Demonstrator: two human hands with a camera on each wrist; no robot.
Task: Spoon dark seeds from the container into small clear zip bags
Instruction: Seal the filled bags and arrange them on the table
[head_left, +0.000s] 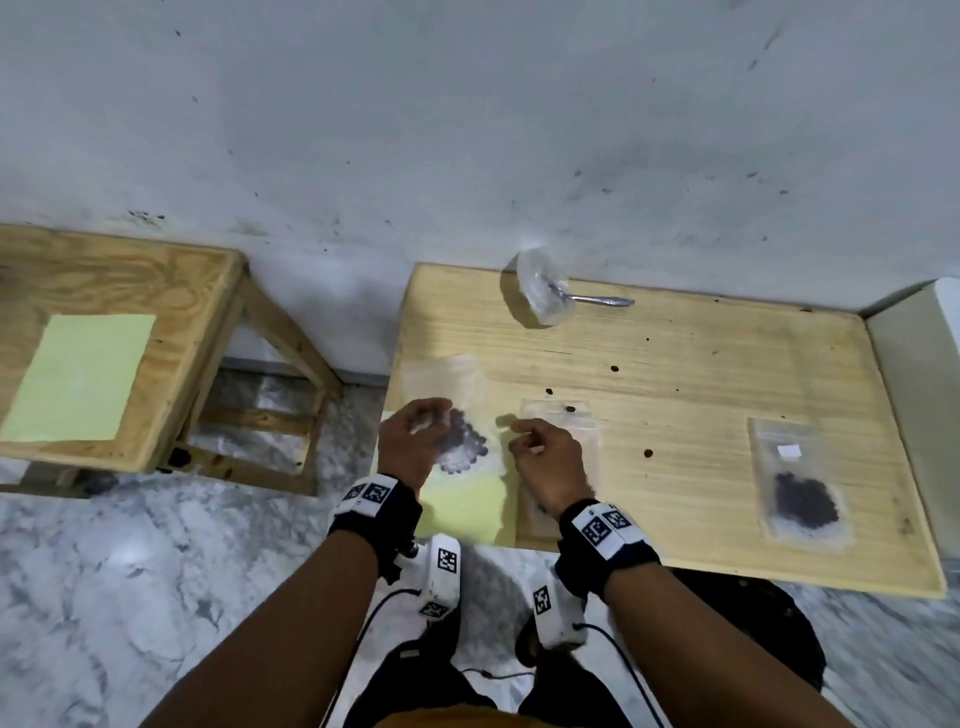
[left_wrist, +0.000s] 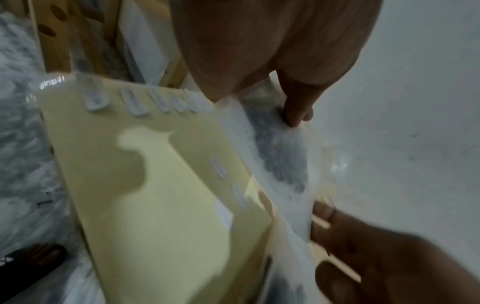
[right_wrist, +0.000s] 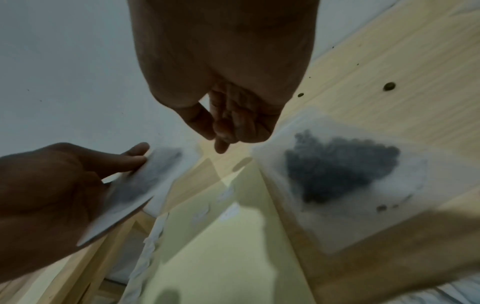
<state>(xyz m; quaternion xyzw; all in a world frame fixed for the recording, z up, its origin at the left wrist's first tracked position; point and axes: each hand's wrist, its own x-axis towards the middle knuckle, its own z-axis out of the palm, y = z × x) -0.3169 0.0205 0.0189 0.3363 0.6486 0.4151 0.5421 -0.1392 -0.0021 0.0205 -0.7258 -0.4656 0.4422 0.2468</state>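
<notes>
My left hand (head_left: 434, 418) pinches the top of a small clear zip bag (head_left: 467, 449) with dark seeds in it, held just above a pale yellow sheet (head_left: 462, 506). In the left wrist view a fingertip (left_wrist: 296, 115) presses on that bag (left_wrist: 280, 158). My right hand (head_left: 519, 428) hovers right of the bag, fingers curled with thumb against fingertips (right_wrist: 221, 135); I see nothing in it. A second seed bag (right_wrist: 337, 174) lies flat under my right wrist. The clear container (head_left: 540, 296) with the spoon (head_left: 597, 300) in it stands at the table's back edge.
A third filled bag (head_left: 802, 493) lies at the right of the wooden table (head_left: 701, 364). White stickers (left_wrist: 135, 102) line the yellow sheet's edge. A wooden stool (head_left: 156, 270) with another yellow sheet stands to the left. A wall is close behind.
</notes>
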